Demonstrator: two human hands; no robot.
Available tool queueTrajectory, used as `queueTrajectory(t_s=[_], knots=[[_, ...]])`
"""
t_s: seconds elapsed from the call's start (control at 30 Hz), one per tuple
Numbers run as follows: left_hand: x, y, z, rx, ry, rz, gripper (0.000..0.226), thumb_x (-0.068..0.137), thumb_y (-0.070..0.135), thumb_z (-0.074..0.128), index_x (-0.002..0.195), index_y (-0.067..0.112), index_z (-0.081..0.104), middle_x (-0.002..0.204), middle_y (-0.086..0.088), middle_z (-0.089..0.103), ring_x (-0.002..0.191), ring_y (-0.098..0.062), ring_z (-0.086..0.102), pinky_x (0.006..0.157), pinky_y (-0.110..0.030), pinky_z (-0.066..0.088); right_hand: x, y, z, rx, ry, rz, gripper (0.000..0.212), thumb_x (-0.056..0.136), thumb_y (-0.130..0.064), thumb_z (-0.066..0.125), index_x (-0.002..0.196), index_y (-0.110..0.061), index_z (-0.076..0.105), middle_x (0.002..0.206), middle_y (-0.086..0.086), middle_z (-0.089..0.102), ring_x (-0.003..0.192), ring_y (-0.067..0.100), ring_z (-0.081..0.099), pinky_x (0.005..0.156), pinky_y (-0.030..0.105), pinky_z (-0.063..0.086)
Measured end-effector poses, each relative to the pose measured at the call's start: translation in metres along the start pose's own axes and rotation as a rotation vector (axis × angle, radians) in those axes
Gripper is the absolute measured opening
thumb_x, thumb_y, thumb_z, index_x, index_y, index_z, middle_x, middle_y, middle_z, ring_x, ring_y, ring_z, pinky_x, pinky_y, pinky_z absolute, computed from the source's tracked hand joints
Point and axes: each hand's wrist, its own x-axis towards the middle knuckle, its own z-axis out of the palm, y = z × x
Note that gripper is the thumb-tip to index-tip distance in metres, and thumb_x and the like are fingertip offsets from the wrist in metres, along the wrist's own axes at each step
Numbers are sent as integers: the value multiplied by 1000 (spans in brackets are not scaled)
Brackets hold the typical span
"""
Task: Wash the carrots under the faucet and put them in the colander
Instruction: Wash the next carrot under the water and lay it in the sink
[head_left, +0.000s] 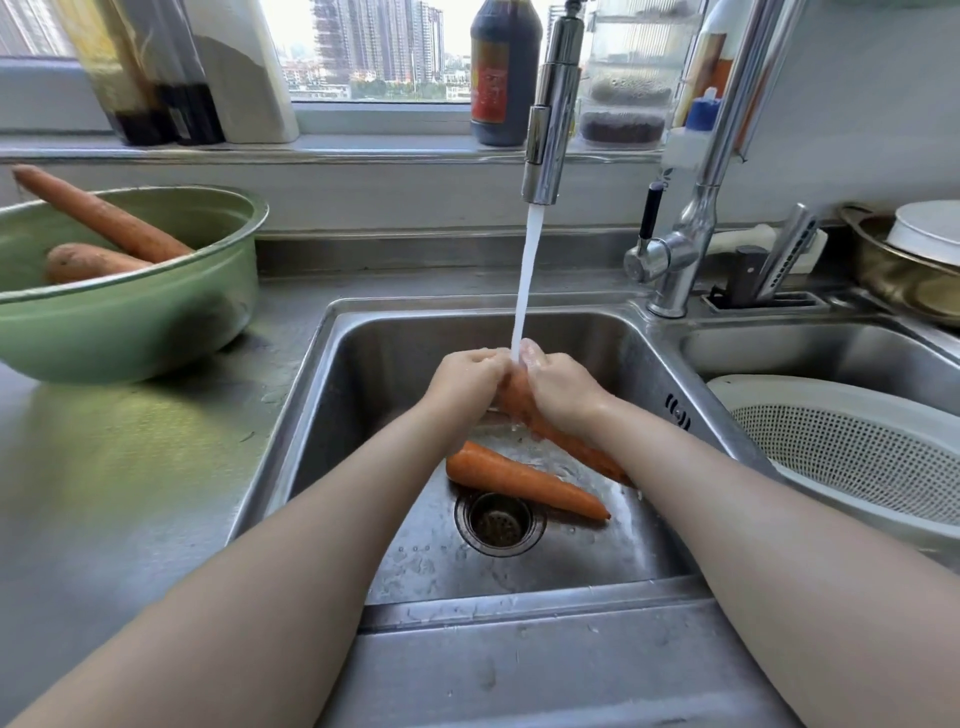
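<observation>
Under the faucet (550, 109), over the middle of the sink (363, 364), both of my hands are wrapped around the thick end of one carrot (587, 449): the left hand (470, 374) and the right hand (558, 387) sit close together, touching or nearly so, with the water stream (527, 280) landing right where they meet. The carrot's tip slants down toward my right forearm. A second carrot (524, 483) lies on the sink floor just beside the drain (500, 522), and two more wait in the green bowl (130, 322) on the surface at my left. The colander (852, 457) sits to my right, past the sink's rim, and its visible part holds nothing. My worry is the grip: the skin is wet and I hold only one end, so the carrot could slide out and drop onto the one below. The stream hitting my knuckles could also spray over the rim. My fingers (531, 353) cover the carrot's top, so I cannot tell how clean it is, nor whether the carrot on the sink floor is washed. The colander is cut off at the frame's right edge.
</observation>
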Motion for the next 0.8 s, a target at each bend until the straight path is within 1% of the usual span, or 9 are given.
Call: queueTrajectory(t_s=[0.1,0.2,0.3,0.37,0.43,0.53,0.67,0.73,0.8], knots=[[2,0,-1,-70,54,-21,24,105,20,59,111,9,79,96,-16,77,85,-28,76,70,-39,65,-3,-3,1,-54,7,-73,61,112,-51,23,129,-16,70,111,14,72,96,27,71,95,47,57],[6,-3,-3,-137,74,-83,28,106,30,59,117,11,76,107,-17,77,95,-32,76,82,-47,65,-6,-5,1,6,-68,-120,48,112,-49,29,132,-24,66,112,7,71,98,21,69,85,38,59],[3,-3,2,-189,60,-173,38,110,37,49,126,9,69,101,-13,75,88,-27,74,90,-51,62,-3,-5,6,142,-206,-61,42,103,-55,51,112,-20,73,103,4,76,97,24,74,95,46,58],[-1,-2,6,-232,52,-228,49,111,43,41,126,3,66,98,-16,73,85,-30,71,93,-55,60,0,-6,8,173,-188,-36,41,94,-55,59,102,-17,72,99,9,77,96,28,75,99,52,57],[-4,0,6,-267,-17,-245,55,111,47,37,124,2,66,93,-15,74,90,-32,70,99,-59,55,2,-8,8,304,-121,58,38,93,-53,56,94,-21,75,95,14,78,93,33,76,98,54,58],[-10,4,4,-224,-278,-293,60,106,61,36,106,11,69,85,-8,77,96,-30,72,108,-61,47,5,-10,0,507,1,247,54,105,-51,39,94,-12,75,82,19,77,80,37,75,93,57,60],[-11,-1,1,-95,-492,-320,47,108,46,45,132,8,59,127,-17,71,111,-29,71,96,-55,58,12,-13,-6,781,119,350,71,110,-58,27,109,0,67,83,20,75,74,35,73,74,48,62],[-10,-3,3,-93,-452,-317,43,109,41,45,136,9,55,121,-13,72,102,-27,74,85,-49,63,14,-14,-7,947,153,382,73,108,-63,29,109,1,64,87,19,71,74,34,69,66,44,59],[-9,-2,6,-61,-311,-279,44,109,46,45,123,8,60,103,-11,76,77,-21,74,71,-38,62,14,-14,-9,998,107,360,63,108,-58,37,112,0,61,101,22,68,85,35,68,67,47,55]])
